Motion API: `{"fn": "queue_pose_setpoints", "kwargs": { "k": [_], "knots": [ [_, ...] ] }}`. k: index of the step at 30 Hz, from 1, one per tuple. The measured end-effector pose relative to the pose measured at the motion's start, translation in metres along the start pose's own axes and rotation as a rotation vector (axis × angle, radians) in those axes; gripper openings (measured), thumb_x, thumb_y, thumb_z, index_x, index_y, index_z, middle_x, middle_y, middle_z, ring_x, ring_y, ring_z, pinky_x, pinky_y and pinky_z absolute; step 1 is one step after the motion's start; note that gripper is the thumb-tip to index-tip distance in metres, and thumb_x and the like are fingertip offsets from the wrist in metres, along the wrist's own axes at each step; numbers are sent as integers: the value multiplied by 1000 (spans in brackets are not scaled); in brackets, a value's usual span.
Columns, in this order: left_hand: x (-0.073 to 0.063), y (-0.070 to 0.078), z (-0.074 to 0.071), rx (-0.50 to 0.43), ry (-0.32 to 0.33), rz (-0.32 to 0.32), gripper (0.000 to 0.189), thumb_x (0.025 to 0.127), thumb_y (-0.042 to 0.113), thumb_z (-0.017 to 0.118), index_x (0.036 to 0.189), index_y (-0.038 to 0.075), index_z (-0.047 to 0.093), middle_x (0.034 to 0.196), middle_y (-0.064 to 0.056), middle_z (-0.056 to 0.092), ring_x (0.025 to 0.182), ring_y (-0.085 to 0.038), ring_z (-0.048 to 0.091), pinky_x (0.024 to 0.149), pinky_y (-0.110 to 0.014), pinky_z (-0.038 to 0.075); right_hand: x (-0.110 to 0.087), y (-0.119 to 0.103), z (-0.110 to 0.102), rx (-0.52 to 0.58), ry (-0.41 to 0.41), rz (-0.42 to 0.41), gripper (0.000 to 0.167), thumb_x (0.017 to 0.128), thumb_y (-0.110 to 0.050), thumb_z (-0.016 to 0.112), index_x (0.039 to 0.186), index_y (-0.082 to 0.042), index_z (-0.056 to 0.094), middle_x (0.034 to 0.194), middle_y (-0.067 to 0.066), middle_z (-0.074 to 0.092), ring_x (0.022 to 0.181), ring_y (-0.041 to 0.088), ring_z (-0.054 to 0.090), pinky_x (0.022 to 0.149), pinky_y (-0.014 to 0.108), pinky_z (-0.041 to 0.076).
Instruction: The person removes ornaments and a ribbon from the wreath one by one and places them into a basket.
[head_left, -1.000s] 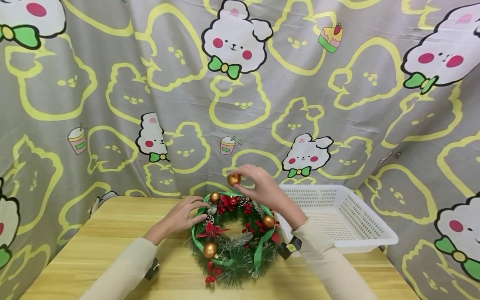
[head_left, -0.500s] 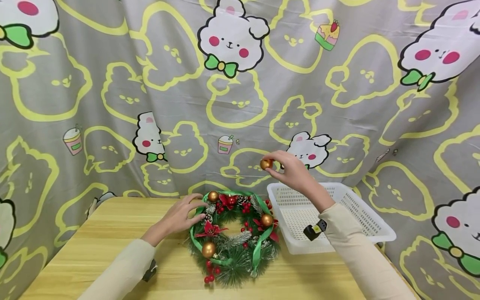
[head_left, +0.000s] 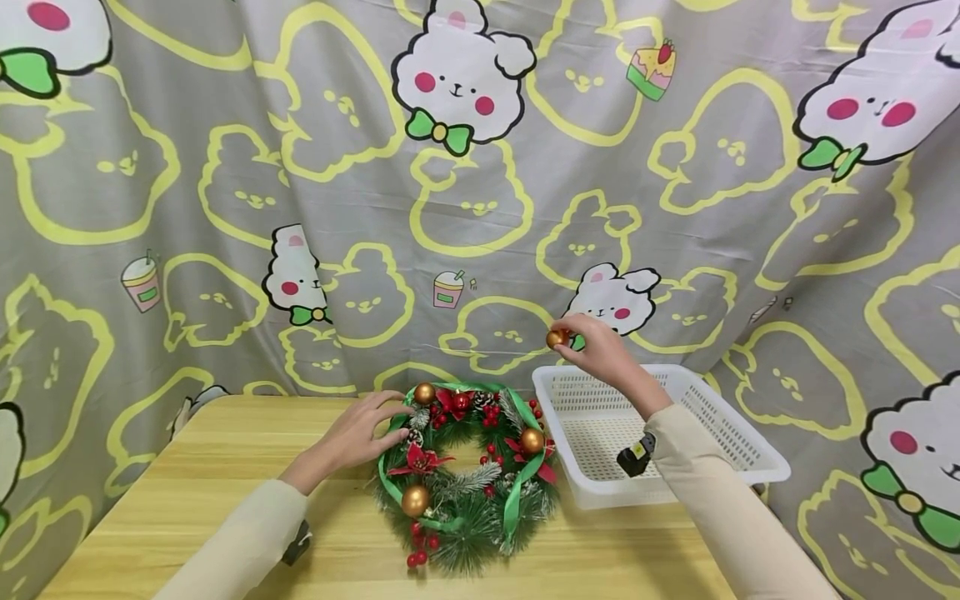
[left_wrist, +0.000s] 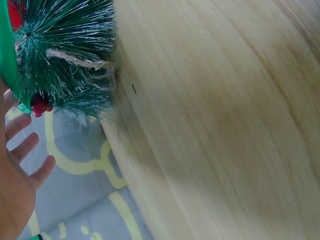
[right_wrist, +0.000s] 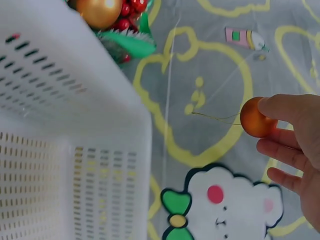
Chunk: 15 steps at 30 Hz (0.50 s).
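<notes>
My right hand (head_left: pixel 600 350) pinches a gold bauble (head_left: pixel 557 338) between thumb and fingers, above the back left corner of the basket. In the right wrist view a thin gold thread loop trails from the bauble (right_wrist: pixel 257 118). A green wreath (head_left: pixel 468 537) lies on the table, dressed with red poinsettias, red berries, pine cones, a green ribbon (head_left: pixel 513 504) and three gold baubles. My left hand (head_left: pixel 360 433) is at the wreath's left edge, fingers spread and fairly straight. The left wrist view shows its fingers (left_wrist: pixel 42 171) beside the ribbon and berries.
A white slotted plastic basket (head_left: pixel 611 493) stands right of the wreath, close against it. Behind the wooden table (head_left: pixel 225 467) hangs a grey patterned curtain (head_left: pixel 360 208). A dark wrist camera (head_left: pixel 636 455) sits on the right cuff.
My right hand has carried the gold bauble from above the wreath rightward to the basket's back left corner, rising then dipping slightly. The left hand stays at the wreath's left edge.
</notes>
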<state>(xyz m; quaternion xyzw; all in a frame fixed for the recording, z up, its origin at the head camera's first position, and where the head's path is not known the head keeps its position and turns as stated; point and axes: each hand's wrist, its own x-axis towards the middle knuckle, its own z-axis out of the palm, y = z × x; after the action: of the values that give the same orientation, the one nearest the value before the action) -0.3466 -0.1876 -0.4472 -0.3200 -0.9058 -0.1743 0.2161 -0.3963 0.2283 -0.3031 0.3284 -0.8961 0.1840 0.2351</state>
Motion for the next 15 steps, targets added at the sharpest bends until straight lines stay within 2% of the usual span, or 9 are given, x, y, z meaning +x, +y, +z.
{"fn": "queue_pose_setpoints", "kwargs": {
  "k": [6, 11, 15],
  "knots": [
    [0, 0, 0, 12, -16, -18, 34, 97, 34, 70, 126, 18, 72, 139, -15, 60, 128, -39, 57, 106, -62, 46, -5, 22, 5, 46, -39, 50, 22, 92, -8, 75, 112, -1, 73, 103, 13, 74, 96, 30, 68, 86, 49, 56],
    [0, 1, -2, 10, -18, -21, 34, 97, 33, 70, 126, 16, 72, 140, -16, 59, 128, -40, 57, 106, -64, 45, -12, 36, 8, 84, -102, 141, 22, 94, -8, 72, 115, -1, 73, 108, 16, 73, 101, 34, 68, 91, 54, 55],
    [0, 3, -3, 5, -20, -25, 34, 97, 32, 70, 127, 15, 71, 140, -17, 59, 129, -42, 56, 106, -65, 44, -18, 45, 13, 102, -144, 214, 24, 94, -12, 73, 115, -2, 73, 108, 16, 74, 101, 36, 69, 90, 54, 55]
  ]
}}
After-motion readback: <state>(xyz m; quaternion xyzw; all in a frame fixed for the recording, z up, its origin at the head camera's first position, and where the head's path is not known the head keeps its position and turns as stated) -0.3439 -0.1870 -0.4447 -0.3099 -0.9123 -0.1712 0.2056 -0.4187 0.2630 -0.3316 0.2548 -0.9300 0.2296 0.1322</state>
